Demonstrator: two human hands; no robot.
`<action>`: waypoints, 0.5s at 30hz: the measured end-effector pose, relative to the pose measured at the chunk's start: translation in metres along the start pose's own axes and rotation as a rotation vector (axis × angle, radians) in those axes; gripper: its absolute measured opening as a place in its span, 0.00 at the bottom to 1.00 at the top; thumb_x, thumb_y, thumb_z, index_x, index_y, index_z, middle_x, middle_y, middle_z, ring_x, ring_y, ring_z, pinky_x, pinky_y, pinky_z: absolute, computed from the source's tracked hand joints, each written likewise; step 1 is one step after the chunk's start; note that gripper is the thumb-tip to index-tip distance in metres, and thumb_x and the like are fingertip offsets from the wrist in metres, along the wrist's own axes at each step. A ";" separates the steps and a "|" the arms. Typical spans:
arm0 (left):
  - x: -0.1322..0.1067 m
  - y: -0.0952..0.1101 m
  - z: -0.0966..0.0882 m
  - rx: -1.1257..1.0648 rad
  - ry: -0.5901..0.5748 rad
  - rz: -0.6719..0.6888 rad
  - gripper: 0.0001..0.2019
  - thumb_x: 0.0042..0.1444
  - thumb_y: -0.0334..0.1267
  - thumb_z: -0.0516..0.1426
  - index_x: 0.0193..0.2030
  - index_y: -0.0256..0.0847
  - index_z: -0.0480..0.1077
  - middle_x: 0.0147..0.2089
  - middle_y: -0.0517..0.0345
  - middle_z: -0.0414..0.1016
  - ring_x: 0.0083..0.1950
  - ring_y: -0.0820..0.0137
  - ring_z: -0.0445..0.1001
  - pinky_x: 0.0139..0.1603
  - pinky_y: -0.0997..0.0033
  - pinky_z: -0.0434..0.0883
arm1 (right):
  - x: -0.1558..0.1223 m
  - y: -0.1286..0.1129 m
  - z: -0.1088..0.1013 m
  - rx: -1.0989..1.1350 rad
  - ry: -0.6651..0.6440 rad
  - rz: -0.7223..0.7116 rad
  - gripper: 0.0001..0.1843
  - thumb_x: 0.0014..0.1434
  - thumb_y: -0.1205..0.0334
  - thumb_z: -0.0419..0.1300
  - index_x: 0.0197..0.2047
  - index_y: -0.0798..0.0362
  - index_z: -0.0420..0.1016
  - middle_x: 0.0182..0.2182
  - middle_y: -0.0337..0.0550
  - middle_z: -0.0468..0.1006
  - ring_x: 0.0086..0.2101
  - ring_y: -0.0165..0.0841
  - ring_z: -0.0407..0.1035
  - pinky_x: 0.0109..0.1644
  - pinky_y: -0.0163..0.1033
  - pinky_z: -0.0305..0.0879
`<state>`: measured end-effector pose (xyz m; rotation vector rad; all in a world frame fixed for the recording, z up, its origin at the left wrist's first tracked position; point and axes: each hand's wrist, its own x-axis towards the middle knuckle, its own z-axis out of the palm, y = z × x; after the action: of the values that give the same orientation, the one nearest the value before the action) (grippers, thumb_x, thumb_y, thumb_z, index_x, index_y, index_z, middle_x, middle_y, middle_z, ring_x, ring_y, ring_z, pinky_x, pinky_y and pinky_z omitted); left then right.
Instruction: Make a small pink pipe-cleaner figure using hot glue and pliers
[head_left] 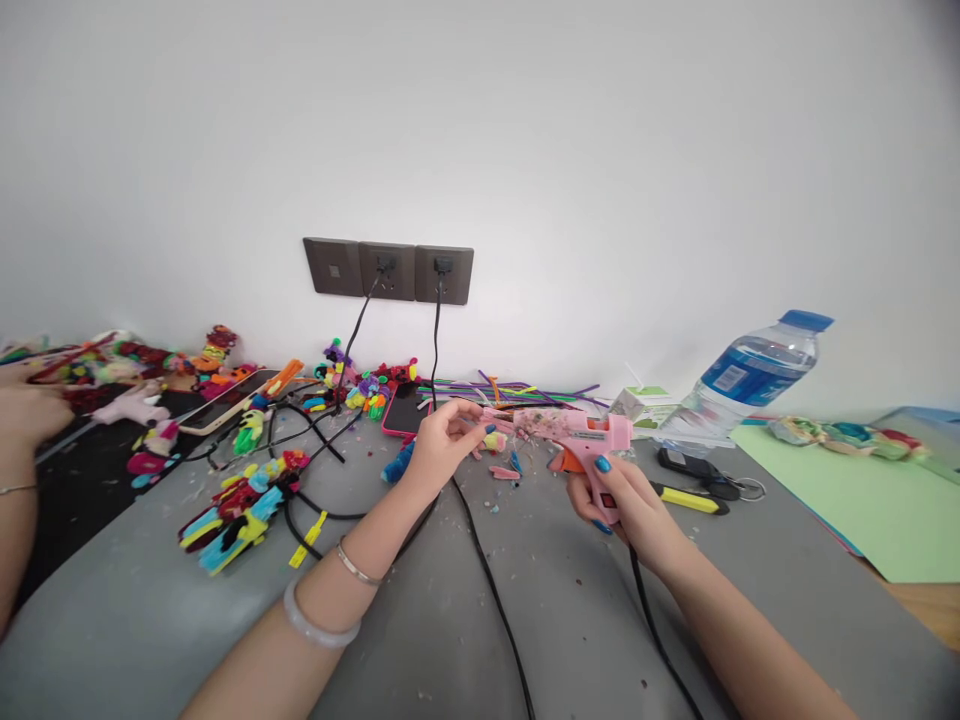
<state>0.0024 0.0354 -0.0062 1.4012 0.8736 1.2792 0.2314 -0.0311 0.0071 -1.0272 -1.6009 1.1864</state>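
My right hand grips the handle of a pink glue gun with an orange trigger, held level above the grey table, nozzle pointing left. My left hand pinches a small pink and yellow craft piece right at the gun's nozzle. The left wrist wears two bracelets. The gun's black cord trails toward me along my right forearm. Small pink and blue scraps lie on the table under the gun.
Wall sockets with two black cables plugged in. Pipe-cleaner figures and a phone lie at left, where another person's hand works. A pink-cased phone, loose pipe cleaners, water bottle, yellow cutter, keys and green paper lie right.
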 end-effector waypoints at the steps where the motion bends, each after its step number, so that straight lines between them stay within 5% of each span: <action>1: 0.000 0.000 0.000 -0.001 -0.005 -0.002 0.13 0.49 0.42 0.63 0.37 0.38 0.69 0.35 0.58 0.73 0.25 0.74 0.71 0.26 0.71 0.75 | 0.000 0.000 0.000 -0.001 -0.009 -0.005 0.26 0.66 0.38 0.46 0.33 0.52 0.66 0.13 0.33 0.60 0.16 0.27 0.49 0.22 0.37 0.43; 4: 0.000 -0.001 0.000 0.007 -0.015 -0.003 0.12 0.49 0.41 0.63 0.37 0.39 0.69 0.32 0.59 0.73 0.25 0.74 0.72 0.26 0.71 0.74 | 0.001 -0.001 0.001 -0.012 -0.025 -0.008 0.28 0.66 0.38 0.46 0.26 0.51 0.62 0.13 0.34 0.60 0.16 0.26 0.48 0.22 0.37 0.43; 10: 0.000 0.001 0.001 0.015 -0.012 0.004 0.10 0.48 0.39 0.63 0.36 0.38 0.70 0.30 0.59 0.73 0.24 0.74 0.72 0.27 0.72 0.74 | 0.002 -0.003 0.001 -0.038 -0.032 -0.006 0.28 0.66 0.37 0.46 0.30 0.52 0.66 0.13 0.33 0.60 0.16 0.26 0.48 0.21 0.36 0.44; 15: 0.000 0.004 0.002 0.016 -0.010 0.015 0.10 0.48 0.38 0.63 0.35 0.37 0.70 0.30 0.60 0.72 0.25 0.75 0.72 0.26 0.73 0.74 | 0.001 -0.003 0.001 -0.077 -0.022 -0.010 0.29 0.66 0.37 0.46 0.22 0.50 0.57 0.13 0.34 0.60 0.16 0.26 0.48 0.22 0.36 0.45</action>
<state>0.0043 0.0343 -0.0026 1.4283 0.8694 1.2780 0.2295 -0.0308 0.0103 -1.0570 -1.6780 1.1411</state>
